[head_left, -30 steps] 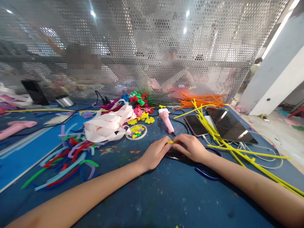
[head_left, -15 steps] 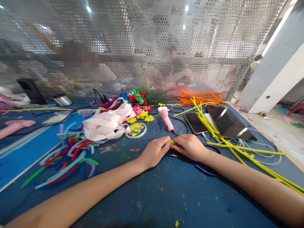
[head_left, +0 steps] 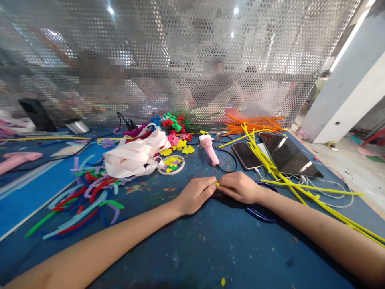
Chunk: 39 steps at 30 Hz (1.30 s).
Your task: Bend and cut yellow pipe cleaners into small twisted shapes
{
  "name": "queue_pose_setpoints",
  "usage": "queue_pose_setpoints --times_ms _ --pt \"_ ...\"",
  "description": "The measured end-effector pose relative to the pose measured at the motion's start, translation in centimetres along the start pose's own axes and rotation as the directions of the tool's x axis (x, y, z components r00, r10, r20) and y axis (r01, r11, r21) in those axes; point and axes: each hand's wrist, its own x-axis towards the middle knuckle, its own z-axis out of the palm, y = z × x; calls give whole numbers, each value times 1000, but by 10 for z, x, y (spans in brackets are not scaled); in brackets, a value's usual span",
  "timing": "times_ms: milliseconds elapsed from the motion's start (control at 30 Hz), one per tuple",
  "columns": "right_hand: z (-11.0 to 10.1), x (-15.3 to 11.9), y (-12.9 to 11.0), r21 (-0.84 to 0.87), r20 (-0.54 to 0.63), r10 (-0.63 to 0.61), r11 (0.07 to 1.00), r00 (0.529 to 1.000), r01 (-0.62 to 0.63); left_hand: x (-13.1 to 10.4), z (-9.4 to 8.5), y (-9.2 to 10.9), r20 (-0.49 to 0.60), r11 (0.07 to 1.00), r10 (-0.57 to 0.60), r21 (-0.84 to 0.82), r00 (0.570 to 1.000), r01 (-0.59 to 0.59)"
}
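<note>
No text, label, brand, number or sign can be read anywhere in the scene.
</note>
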Motion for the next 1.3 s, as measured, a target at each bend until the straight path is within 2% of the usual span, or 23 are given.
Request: queue_pose_setpoints --times_ms 100,267,400,667,933,1133,1200,1300 --pt "-4 0 -1 73 20 -19 997 1000 18 0 0 0 27 999 36 -15 999 -35" --pt "-8 0 -3 220 117 24 974 993 -49 0 -2 4 4 994 7 111 1000 -7" --pt "-8 1 -3 276 173 29 958 984 -77 0 -4 6 54 998 -20 54 998 17" --pt "-5 2 -2 254 131 156 949 979 -186 2 1 2 -63 998 -61 16 996 62" --pt "-4 2 -1 236 159 106 961 982 -142 3 2 -2 -56 996 -79 40 995 81" --pt "-5 2 3 379 103 182 902 978 -208 3 -3 3 -23 979 -123 -167 992 118" --pt "-4 1 4 444 94 224 863 970 -242 2 -3 4 -25 984 -99 -150 995 94" --pt "-5 1 5 498 118 246 823 962 -272 1 -2 4 -47 999 -41 -16 998 41"
